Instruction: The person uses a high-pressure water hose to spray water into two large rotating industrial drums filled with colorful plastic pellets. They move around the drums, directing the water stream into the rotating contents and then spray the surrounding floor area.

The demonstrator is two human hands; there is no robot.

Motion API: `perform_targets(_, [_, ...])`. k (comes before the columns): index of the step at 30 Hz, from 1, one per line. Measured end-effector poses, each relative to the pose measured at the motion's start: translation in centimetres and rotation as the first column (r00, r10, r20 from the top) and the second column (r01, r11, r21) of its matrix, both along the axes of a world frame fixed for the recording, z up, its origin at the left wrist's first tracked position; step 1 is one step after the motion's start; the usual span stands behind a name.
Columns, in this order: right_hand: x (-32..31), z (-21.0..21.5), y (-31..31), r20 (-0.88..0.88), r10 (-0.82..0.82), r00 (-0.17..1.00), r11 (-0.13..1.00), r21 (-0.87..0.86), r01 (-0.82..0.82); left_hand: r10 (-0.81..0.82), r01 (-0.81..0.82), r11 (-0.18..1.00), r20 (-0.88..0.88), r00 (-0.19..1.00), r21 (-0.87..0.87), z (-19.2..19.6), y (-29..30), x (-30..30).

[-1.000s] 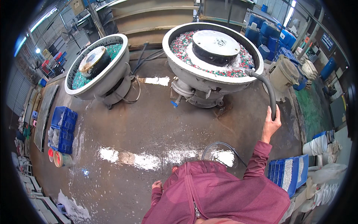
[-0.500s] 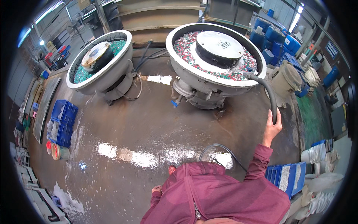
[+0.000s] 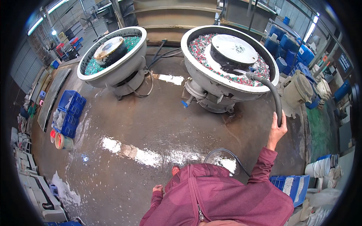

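Observation:
My right hand (image 3: 277,130) is wrapped around a thick dark grey hose (image 3: 277,100) on the right. The hose arches up to the rim of a large round white-grey tub (image 3: 274,81), its tip over the tub's near right side. Water appears to run from it toward the dark side of the white-topped drum (image 3: 234,48) in the middle. Red, green and white small pieces (image 3: 200,47) fill the ring around the drum, with white foam among them. My left hand (image 3: 157,188) hangs low beside my body, fingers loosely curled, with nothing visible in it.
A second tub (image 3: 141,43) with green pieces stands at the left. Blue crates (image 3: 68,126) and a small bucket (image 3: 65,142) sit on the wet floor. Beside the right tub are a beige bin (image 3: 298,88) and blue barrels (image 3: 290,44). A thin hose (image 3: 226,150) curves near me.
The hose tip has shifted left, nearer the drum, and more of the drum's dark side shows through the foam. The whole view has shifted slightly. My right hand still grips the hose.

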State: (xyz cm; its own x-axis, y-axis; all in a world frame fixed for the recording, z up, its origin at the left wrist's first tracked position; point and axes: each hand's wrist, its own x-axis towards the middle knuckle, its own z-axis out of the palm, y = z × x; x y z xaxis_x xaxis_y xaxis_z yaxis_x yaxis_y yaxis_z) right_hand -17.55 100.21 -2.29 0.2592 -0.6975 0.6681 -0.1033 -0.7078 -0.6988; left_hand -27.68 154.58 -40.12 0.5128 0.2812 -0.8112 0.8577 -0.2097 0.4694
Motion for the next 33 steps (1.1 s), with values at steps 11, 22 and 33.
perform_targets(11, [-1.2, 0.3, -0.5, -0.028, -0.057, 0.998, 0.997, 0.041, 0.059, -0.024, 0.024, 1.0, -0.029, 0.999, -0.005, -1.4, -0.4, -0.7])
perform_targets(22, [-1.6, 0.4, -1.3, 0.027, -0.104, 0.994, 0.994, 0.024, 0.104, -0.075, 0.08, 0.996, 0.125, 0.989, -0.04, -1.8, -0.7, 1.8])
perform_targets(33, [-1.3, 0.2, -0.8, 0.009, -0.051, 0.999, 0.997, 0.055, 0.05, 0.017, -0.018, 0.998, -0.031, 0.999, -0.056, -0.6, -0.6, -0.4])
